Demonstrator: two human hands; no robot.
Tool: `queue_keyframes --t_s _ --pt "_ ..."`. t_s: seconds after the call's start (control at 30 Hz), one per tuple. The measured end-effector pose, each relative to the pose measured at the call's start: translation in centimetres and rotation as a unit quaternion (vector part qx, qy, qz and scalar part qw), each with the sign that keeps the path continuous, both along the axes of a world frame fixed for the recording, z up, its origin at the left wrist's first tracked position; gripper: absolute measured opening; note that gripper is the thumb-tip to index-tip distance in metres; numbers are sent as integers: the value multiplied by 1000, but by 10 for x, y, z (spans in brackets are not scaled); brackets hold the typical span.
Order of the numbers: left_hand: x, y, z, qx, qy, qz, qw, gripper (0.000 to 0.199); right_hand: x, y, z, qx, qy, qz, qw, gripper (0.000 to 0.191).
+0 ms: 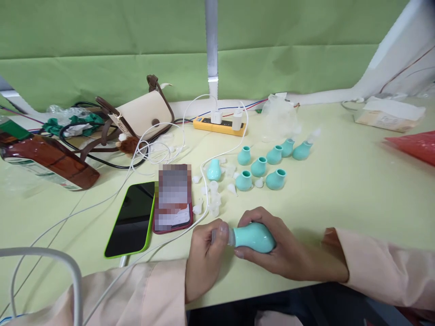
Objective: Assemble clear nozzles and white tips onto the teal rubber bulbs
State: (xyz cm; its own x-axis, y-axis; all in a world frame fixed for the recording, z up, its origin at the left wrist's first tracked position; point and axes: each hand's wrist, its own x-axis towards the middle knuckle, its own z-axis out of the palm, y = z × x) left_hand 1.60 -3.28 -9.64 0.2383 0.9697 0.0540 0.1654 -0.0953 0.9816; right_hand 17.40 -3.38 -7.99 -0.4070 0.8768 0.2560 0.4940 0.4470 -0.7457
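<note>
My right hand (272, 244) is wrapped round a glossy teal squeeze bulb (256, 237), its neck pointing left. At that neck, my left hand (209, 253) pinches a translucent plastic nozzle (231, 236); the two parts meet end to end, and the fingers partly hide the nozzle. Beyond my hands several more teal bulbs stand or lie on the table, among them an open-necked bulb (276, 179) and one bulb (302, 150) with a clear tip in its mouth. Loose translucent nozzle pieces (215, 199) lie to the left of these bulbs.
Two phones lie on the left, a green-edged phone (131, 219) and a red-cased phone (173, 199). White charging cables run to a yellow power strip (204, 125). A cream handbag (146, 115), a brown bottle (50, 156), a plastic bag (278, 117) and a tissue pack (389, 113) sit farther back.
</note>
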Motion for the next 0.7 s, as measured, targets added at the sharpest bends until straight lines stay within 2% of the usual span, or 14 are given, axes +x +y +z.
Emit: queue_keyframes --t_s 0.13,0.23,0.3,0.37,0.47,0.53,0.6,0.7 --pt "1 -2 -1 -26 -22 7 999 38 0 -1 1 147 -64 40 986 22" --pt "1 -2 -2 -47 -34 -6 998 39 2 4 0 283 -111 98 948 19" --pt "2 -1 -2 -48 -29 -11 998 40 3 6 0 308 -129 119 935 20" --pt "2 1 -1 -35 -9 -10 999 40 3 6 0 246 -121 113 955 23" --pt "3 4 2 -8 31 -9 999 38 2 6 2 78 -67 64 993 33" --pt "3 5 4 2 46 -11 999 36 0 6 4 -39 -8 51 998 39" --pt "2 5 6 6 48 -10 999 37 -1 8 7 -159 65 68 983 40" --pt "1 5 6 25 58 -12 998 37 -2 10 11 -321 145 88 932 39"
